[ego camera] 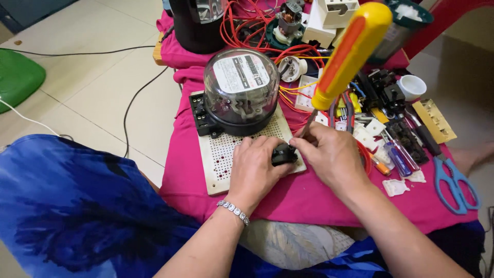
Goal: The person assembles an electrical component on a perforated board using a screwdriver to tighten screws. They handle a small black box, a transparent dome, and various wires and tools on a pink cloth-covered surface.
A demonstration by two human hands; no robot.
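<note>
My left hand (254, 167) grips a small black electrical part (283, 154) against a cream perforated board (221, 159). My right hand (329, 154) holds a screwdriver with a yellow and orange handle (350, 51); its thin shaft runs down to the black part. A round glass-domed electric meter on a black base (241, 90) is mounted at the far end of the board, just beyond both hands. A beaded bracelet (233, 211) circles my left wrist.
A pink cloth (309, 198) covers the small table. Red wires (247, 23), white sockets and a small motor lie behind the meter. Blue-handled scissors (453, 183), screwdrivers and black switch parts sit at right. A black cable (134, 98) crosses the tiled floor at left.
</note>
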